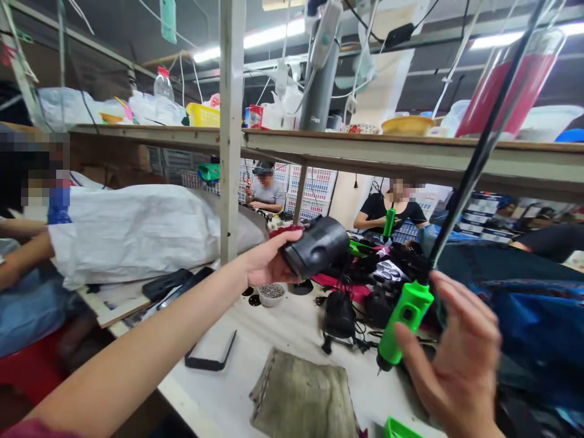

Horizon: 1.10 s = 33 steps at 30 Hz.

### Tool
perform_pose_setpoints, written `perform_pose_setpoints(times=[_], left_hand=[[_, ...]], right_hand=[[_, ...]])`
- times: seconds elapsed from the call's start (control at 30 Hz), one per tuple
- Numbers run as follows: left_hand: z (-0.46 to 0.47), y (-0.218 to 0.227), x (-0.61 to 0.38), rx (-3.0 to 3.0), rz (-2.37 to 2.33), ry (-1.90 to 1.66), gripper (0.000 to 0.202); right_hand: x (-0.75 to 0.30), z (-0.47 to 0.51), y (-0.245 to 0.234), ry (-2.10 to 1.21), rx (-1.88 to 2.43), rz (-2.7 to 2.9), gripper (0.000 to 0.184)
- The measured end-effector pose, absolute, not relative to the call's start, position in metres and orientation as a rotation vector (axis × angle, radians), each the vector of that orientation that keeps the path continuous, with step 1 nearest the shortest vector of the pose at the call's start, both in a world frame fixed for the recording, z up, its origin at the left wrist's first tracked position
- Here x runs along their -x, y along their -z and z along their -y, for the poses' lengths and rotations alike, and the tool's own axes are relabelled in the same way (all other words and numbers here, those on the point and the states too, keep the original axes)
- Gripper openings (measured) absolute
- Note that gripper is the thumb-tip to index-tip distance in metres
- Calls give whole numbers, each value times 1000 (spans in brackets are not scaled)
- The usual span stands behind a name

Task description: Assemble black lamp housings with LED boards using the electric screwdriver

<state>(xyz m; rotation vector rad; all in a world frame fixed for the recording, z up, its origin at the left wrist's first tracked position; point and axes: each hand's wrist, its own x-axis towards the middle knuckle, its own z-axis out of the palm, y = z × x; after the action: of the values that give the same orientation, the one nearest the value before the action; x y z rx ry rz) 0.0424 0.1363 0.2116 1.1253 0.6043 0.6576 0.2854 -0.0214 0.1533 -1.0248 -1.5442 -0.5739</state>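
Note:
My left hand (269,260) reaches out over the table and grips a black cylindrical plastic housing (317,246), tilted, with a round dent in its side. My right hand (460,359) is open, thumb and fingers apart, just right of a green electric screwdriver (404,322). The screwdriver hangs bit down from a dark cord; the thumb overlaps its edge, and I cannot tell whether it touches. Below the housing stands a small tub of screws (272,293). A folded, stained cloth (303,395) lies on the table in front of me.
Black parts with cords (340,313) crowd the table's middle and right. A black frame (212,359) lies at left, near a large white sack (141,231). A shelf post (228,134) rises ahead; blue bags (538,328) stand right. Co-workers sit beyond and at left.

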Motion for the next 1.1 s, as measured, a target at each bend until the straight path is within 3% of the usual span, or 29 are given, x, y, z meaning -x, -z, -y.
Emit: perform_pose_setpoints(times=[0.07,0.3,0.43,0.53,0.6,0.67,0.77,0.87,0.97,1.1], left_hand=[[-123,-220,-27,-1388,-660,-685,51],[-74,-249,16,-2386,-589,-691,84],[-59,-254,38,-2716,-392,-816,82],[-54,-231,41,-2420,-327,-1049,84],[-46,-203,28,-1882,-330,-1382,82],[-33,-172,9,-1317,-340,-1485,70],[-11,-135,-13,-797,-426,-1323,82],[-1,-117,-8,-698,-515,-1211,95],[-5,-107,10,-817,-481,-1059,89],[-9,-92,22,-1119,-445,-966,101]], right_hand=[[-263,14,-158,538,1017,1673,77],[-224,-7,-158,207,1056,1893,103],[-210,-6,-161,268,949,1899,103],[-195,4,-167,316,916,1859,105],[-179,10,-167,324,952,1736,103],[-160,16,-164,341,1031,1591,87],[-140,25,-154,301,1153,1567,57],[-139,36,-149,193,1156,1735,53],[-150,47,-153,-9,1112,1836,56],[-154,45,-149,-499,1135,1781,54]])
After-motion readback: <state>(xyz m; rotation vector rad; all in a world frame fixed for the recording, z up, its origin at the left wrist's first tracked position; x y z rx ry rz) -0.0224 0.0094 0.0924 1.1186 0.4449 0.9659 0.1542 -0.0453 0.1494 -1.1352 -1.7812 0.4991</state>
